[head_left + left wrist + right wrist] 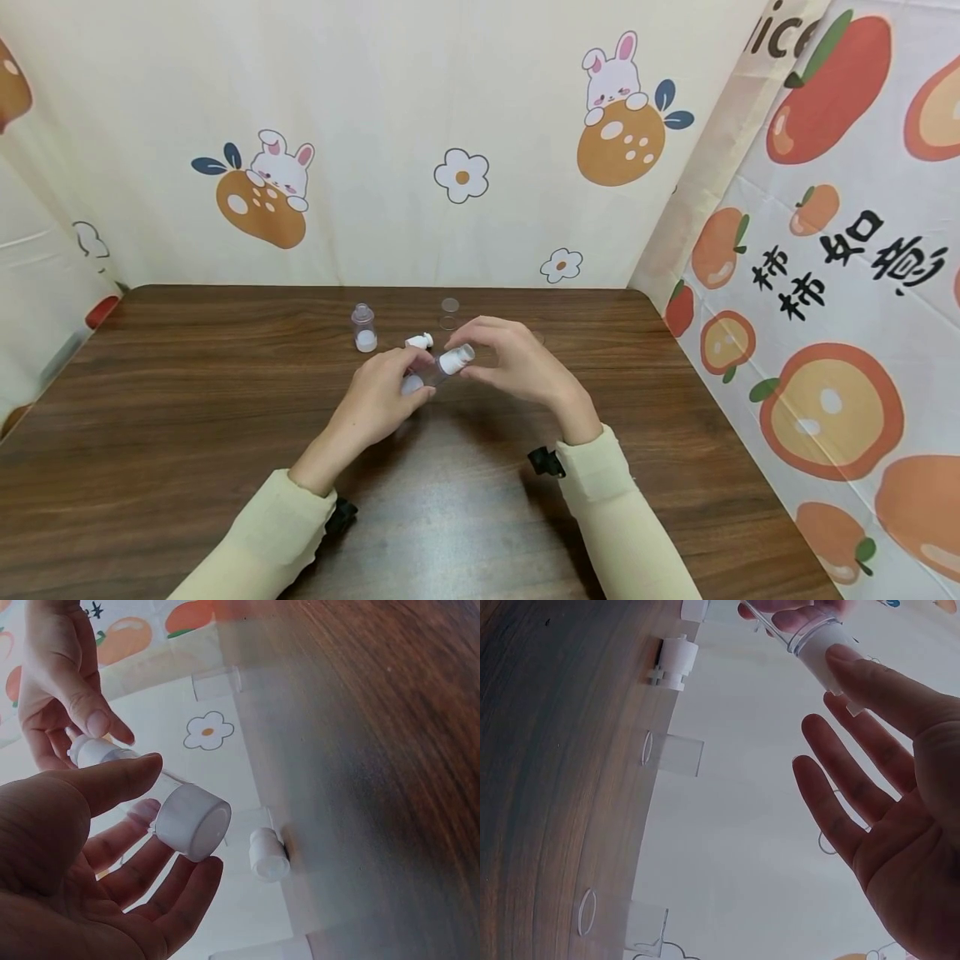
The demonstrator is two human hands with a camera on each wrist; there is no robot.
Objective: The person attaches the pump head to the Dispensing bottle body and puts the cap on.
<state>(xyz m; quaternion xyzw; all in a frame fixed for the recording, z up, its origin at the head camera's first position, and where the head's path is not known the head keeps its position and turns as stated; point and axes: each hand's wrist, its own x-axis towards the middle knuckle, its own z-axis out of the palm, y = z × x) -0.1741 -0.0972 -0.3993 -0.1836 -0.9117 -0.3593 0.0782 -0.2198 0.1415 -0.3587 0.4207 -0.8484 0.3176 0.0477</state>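
Observation:
My left hand (386,392) grips a small clear bottle (431,377) by its body, tilted with its top toward the right. In the left wrist view the bottle's white base (191,823) faces the camera, with the thumb on one side and fingertips on the other. A white pump head (457,358) sits at the bottle's top end. My right hand (517,358) pinches around that pump head; in the right wrist view its thumb (855,667) lies on the white part, while the other fingers extend beyond it.
A second white pump head (418,341) lies on the brown table (225,417) just behind the left hand. An uncapped clear bottle (363,327) stands further left. Several clear caps stand along the back, including one cap (449,305) and another near the right hand (634,926).

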